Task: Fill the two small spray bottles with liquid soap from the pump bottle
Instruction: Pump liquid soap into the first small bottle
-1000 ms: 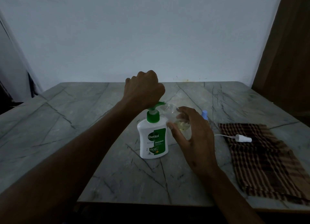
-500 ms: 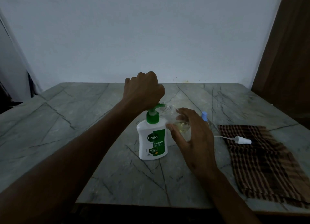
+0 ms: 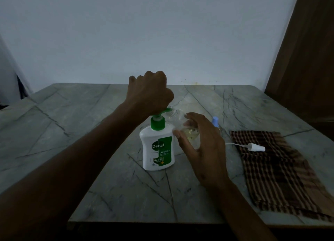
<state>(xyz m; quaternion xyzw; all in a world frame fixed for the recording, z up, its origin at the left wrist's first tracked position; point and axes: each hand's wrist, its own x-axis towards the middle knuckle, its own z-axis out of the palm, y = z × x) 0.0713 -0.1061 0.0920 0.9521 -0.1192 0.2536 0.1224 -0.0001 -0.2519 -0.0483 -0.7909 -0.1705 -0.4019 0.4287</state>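
Head view, in dim light: the left hand (image 3: 150, 94) is curled into a fist and bears down on the green pump head (image 3: 163, 112) of the soap bottle (image 3: 157, 147); the fist covers the top of the pump, so only the spout and collar show. The right hand (image 3: 202, 145) wraps its fingers and thumb round a clear spray bottle (image 3: 182, 125), tilted with its open neck touching the spout tip. The palm hides most of that bottle; a little yellowish liquid shows inside it, but how full it is cannot be told. Behind the right hand a second spray bottle (image 3: 215, 120) shows only its pale blue cap, the body hidden by the fingers. Whether it holds soap cannot be told.

The soap bottle stands upright near the middle of the worktop (image 3: 72, 132), its label facing the camera. Toward the right edge lies a checked cloth (image 3: 276, 168), flat, its near corner reaching the worktop's front edge. On the cloth's far part lies a white spray head (image 3: 256, 147), its thin tube running off the cloth toward the right hand. The left half of the worktop is bare stone out to its left edge, and bare stone also lies between the bottles and the far edge by the wall.
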